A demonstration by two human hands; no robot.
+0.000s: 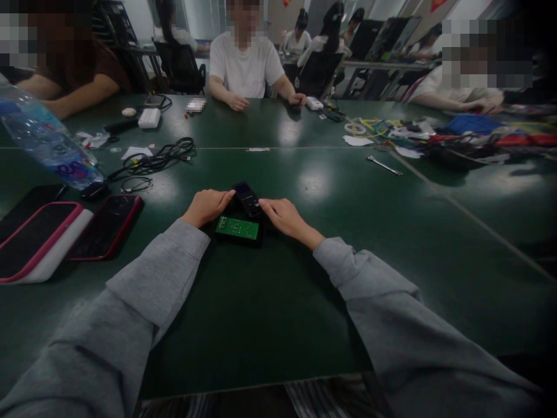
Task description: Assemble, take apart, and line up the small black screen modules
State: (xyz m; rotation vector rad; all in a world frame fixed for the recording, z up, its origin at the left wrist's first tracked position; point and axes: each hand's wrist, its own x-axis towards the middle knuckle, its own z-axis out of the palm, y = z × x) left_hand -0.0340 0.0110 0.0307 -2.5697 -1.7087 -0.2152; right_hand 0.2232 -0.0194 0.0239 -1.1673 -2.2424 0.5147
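Note:
A small black device with a dark screen lies tilted on the green table, partly over a green circuit board in a black frame. My left hand touches the device's left side with its fingertips. On the other side, my right hand has its fingers on the device's right end. Both arms wear grey sleeves. How firmly either hand grips is unclear.
Two phones and a pink-edged case lie at left, near a water bottle and black cables. A wrench and a heap of wires sit at right. Other people sit across the table.

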